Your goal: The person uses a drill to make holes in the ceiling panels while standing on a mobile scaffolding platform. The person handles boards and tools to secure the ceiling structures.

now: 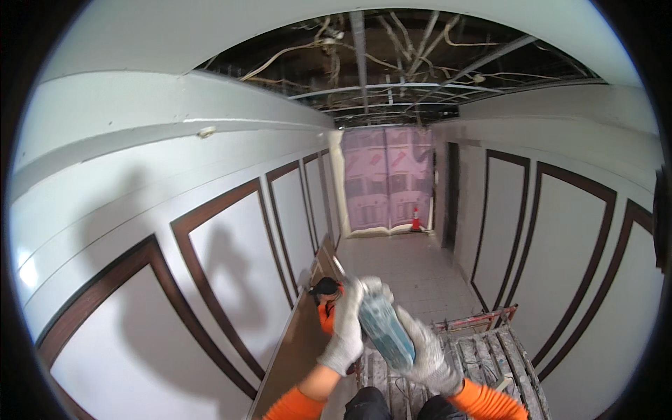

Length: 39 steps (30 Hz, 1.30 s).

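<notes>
A dusty teal hand tool (385, 332) is gripped between my two grey-gloved hands, tilted with a thin metal end toward the upper left. My left hand (347, 329) is closed round its upper part. My right hand (427, 357) holds its lower body on the other side. Both wrists come out of orange sleeves. Beneath them are my dark-clad legs and a worn slatted scaffold platform (471, 350).
A co-worker (327, 308) in orange and a black cap is low at the left, beside a long brown board (280, 371). Framed-panel walls (567, 259) line both sides. Pink sheeting (378, 175) and a cone (416, 218) stand at the far end. An open ceiling grid (392, 91) shows wires.
</notes>
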Each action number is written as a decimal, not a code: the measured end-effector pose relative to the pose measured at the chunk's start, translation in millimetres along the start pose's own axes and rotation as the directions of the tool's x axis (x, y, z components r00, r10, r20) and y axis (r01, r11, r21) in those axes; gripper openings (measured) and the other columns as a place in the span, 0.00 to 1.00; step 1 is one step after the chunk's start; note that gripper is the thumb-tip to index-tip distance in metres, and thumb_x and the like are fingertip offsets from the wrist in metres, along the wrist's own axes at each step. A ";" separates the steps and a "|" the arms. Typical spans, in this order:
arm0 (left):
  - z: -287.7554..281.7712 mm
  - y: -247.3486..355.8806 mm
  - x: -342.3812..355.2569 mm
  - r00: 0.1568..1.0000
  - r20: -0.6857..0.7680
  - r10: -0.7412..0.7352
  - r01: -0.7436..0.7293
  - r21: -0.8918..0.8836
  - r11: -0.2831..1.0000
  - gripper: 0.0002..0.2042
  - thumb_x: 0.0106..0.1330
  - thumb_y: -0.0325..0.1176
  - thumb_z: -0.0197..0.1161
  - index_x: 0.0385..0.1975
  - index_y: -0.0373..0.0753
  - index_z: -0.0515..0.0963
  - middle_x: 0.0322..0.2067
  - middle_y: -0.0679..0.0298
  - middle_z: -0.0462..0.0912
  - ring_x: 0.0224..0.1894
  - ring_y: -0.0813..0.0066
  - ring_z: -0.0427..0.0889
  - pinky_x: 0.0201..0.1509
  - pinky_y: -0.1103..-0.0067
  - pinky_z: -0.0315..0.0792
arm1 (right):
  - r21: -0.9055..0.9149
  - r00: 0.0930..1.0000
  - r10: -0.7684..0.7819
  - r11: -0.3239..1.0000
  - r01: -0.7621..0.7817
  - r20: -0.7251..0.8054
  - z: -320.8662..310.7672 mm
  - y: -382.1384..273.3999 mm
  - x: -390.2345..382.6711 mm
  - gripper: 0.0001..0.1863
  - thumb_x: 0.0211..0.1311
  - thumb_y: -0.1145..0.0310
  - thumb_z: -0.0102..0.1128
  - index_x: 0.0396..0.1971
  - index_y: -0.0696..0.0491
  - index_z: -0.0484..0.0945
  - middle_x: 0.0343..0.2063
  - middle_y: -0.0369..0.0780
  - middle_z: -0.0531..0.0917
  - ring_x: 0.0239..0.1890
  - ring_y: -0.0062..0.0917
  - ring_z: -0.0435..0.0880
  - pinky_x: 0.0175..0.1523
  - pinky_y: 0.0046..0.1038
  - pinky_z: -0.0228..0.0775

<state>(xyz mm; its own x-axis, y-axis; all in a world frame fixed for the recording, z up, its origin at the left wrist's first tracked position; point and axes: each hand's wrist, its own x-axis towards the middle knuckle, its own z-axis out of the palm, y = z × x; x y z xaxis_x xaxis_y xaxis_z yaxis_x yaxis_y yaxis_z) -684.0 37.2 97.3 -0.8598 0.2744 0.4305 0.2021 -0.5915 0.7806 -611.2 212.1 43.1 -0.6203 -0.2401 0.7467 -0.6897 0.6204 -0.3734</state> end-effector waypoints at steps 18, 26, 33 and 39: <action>-96.9 -147.7 -238.7 0.611 -0.728 -0.313 0.305 -0.149 0.941 0.26 0.76 0.59 0.55 0.44 0.37 0.79 0.36 0.58 0.84 0.43 0.64 0.84 0.51 0.65 0.79 | 0.456 0.609 -0.017 0.679 -0.575 0.793 118.3 18.6 -247.8 0.35 0.70 0.73 0.56 0.76 0.58 0.60 0.67 0.44 0.70 0.66 0.29 0.69 0.68 0.27 0.65; -84.3 -151.9 -274.9 0.575 -0.771 -0.275 0.272 -0.137 0.953 0.26 0.76 0.59 0.55 0.44 0.37 0.79 0.37 0.58 0.84 0.44 0.63 0.84 0.52 0.64 0.79 | 0.623 0.602 0.236 -0.018 -0.782 0.763 94.1 45.6 -302.6 0.31 0.73 0.80 0.58 0.74 0.57 0.64 0.51 0.33 0.80 0.50 0.16 0.78 0.55 0.18 0.73; -81.6 -154.9 -304.0 0.566 -0.784 -0.255 0.263 -0.121 0.957 0.27 0.76 0.59 0.54 0.44 0.36 0.79 0.38 0.57 0.84 0.45 0.61 0.84 0.53 0.64 0.79 | 0.498 0.628 0.776 0.570 -0.654 -0.063 17.0 127.5 -348.6 0.28 0.73 0.62 0.65 0.70 0.50 0.70 0.48 0.41 0.86 0.43 0.28 0.84 0.38 0.30 0.77; -74.4 -158.1 -317.5 0.577 -0.777 -0.251 0.276 -0.103 0.956 0.27 0.76 0.59 0.53 0.44 0.36 0.79 0.38 0.57 0.84 0.45 0.60 0.84 0.53 0.63 0.79 | 0.252 0.585 0.761 0.647 -0.720 -0.280 -22.1 147.3 -363.4 0.28 0.73 0.62 0.65 0.70 0.50 0.70 0.48 0.40 0.86 0.44 0.27 0.84 0.40 0.29 0.77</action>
<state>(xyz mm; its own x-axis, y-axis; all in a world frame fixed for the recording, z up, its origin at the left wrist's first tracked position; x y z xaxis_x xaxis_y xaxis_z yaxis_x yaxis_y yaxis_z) -477.9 -12.9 -196.5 -0.9114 -0.2824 -0.2991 -0.0928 -0.5673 0.8183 -479.1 407.2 -271.0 -0.7830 0.5410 0.3071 -0.0935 0.3857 -0.9179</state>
